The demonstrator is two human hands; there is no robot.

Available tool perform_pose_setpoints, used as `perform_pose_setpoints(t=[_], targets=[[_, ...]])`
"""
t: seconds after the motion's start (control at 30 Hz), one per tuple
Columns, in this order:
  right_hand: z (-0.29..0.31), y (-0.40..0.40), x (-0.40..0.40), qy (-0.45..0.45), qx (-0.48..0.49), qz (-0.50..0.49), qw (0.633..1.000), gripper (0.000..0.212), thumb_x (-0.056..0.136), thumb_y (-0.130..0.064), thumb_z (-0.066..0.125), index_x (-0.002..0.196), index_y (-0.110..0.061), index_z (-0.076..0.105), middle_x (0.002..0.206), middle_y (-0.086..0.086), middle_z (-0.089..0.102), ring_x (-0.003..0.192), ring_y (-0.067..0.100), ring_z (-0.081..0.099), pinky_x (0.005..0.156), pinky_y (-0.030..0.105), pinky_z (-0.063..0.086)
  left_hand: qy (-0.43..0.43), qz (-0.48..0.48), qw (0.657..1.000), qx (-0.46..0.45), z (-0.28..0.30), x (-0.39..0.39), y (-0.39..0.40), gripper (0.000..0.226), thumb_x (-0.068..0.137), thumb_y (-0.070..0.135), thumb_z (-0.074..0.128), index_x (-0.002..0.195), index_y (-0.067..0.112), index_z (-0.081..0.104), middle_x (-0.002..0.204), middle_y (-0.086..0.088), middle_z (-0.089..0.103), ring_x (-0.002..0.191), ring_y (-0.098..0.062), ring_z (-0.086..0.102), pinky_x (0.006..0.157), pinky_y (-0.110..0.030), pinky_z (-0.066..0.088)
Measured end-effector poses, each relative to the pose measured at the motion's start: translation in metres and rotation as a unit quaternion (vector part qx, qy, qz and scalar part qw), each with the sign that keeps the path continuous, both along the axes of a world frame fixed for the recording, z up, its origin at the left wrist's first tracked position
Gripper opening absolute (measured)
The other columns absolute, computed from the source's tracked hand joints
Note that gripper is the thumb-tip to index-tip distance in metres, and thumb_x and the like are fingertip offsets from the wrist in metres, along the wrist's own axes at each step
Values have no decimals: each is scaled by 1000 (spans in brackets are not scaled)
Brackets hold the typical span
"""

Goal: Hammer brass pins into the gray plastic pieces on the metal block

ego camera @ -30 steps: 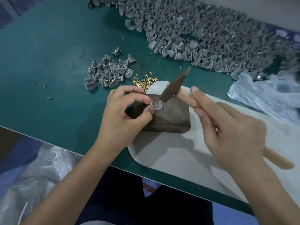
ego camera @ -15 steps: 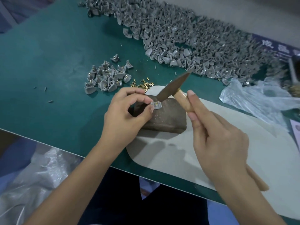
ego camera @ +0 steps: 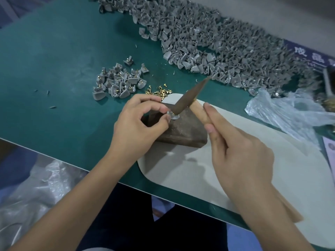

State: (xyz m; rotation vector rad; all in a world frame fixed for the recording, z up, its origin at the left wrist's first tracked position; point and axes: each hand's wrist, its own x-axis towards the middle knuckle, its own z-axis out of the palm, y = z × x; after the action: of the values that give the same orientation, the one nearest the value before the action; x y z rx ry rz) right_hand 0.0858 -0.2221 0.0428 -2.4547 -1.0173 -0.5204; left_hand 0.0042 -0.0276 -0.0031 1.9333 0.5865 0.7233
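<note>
done: small pinned heap (ego camera: 118,84) on table (ego camera: 45,57) | left: large gray pile (ego camera: 226,48) | now: piece (ego camera: 173,115) on metal block (ego camera: 181,129) pinched by left hand (ego camera: 139,122); hammer (ego camera: 188,96) gripped by right hand (ego camera: 241,151)

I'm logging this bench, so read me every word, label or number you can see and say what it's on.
"成品": pale characters on the dark sign at the table's far right edge, beyond the gray pieces; a third character is cut off by the frame.
Paper at the right edge: a round printed mark, too small and blurred to read.
Nothing else carries text.
</note>
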Motion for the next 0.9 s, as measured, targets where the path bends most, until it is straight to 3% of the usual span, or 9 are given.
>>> perform_pose_setpoints(t=[0.3,0.4,0.53,0.67,0.8,0.9], targets=[[-3,-4,-4,21,22,-29,999,42,105,-38,48,147,-41,55,70,-10,54,55,15,35,50,23,24,3,-9,1000,-4,1,0,-1,4,84,45,72,88,45,71,120,24,62,117,-3,60,97,-43,51],[-3,-4,-4,7,3,-13,1000,41,105,-40,47,145,-41,56,71,-7,61,50,23,46,51,25,28,8,-10,1000,0,2,-1,0,5,84,47,71,89,45,71,121,24,61,118,-3,59,97,-45,51],[-4,-4,-3,8,19,-12,1000,41,106,-38,47,147,-40,55,71,-7,58,53,22,47,50,23,27,7,-13,1000,-1,2,-1,0,5,84,47,71,89,46,71,122,24,61,120,-4,59,97,-46,51],[-2,-4,-1,4,27,-7,1000,42,107,-37,49,148,-40,54,71,-9,53,58,13,33,51,23,24,5,-15,1000,-10,2,-1,-1,6,84,45,72,90,43,72,122,23,61,119,-5,59,96,-47,51],[1,-1,-1,1,8,8,1000,40,107,-39,48,146,-42,55,69,-13,45,56,12,32,50,23,25,5,-8,1000,-3,2,-2,-1,6,84,45,72,89,44,71,121,24,61,119,-4,59,96,-45,51],[1,-1,-1,17,47,-17,999,41,107,-36,50,147,-40,55,71,-12,53,60,9,31,51,25,27,2,-12,1000,-1,2,-1,-1,5,85,42,73,90,43,71,121,23,62,121,-5,58,97,-43,50]])
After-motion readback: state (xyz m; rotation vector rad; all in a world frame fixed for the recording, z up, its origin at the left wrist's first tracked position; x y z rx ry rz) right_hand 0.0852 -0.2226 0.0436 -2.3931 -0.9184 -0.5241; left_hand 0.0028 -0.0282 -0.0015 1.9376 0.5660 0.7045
